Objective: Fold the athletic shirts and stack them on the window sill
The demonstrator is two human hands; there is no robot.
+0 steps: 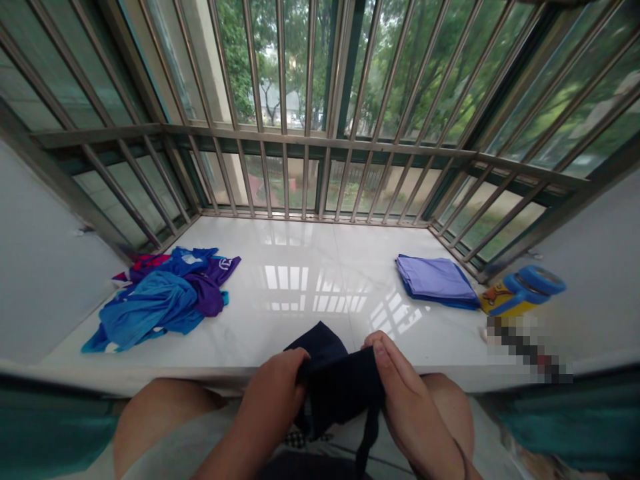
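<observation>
A dark navy piece of cloth [340,392] is stretched between my two hands, just in front of the sill's near edge. My left hand [281,383] has its fingers closed on the cloth's left side. On the right side, my right hand [395,380] pinches the upper corner between thumb and fingers. One part of the cloth sticks up as a flap behind the front panel, and a narrow dark strip dangles below my right hand. Its exact kind of garment or article cannot be made out.
A crumpled pile of blue, purple and red clothes [165,297] lies on the left of the white marble sill [300,253]. To the right are folded lavender and blue cloths [435,280], a blue-and-yellow container [523,290] and a blurred-out object [530,350]. Metal window bars [320,140] enclose the back.
</observation>
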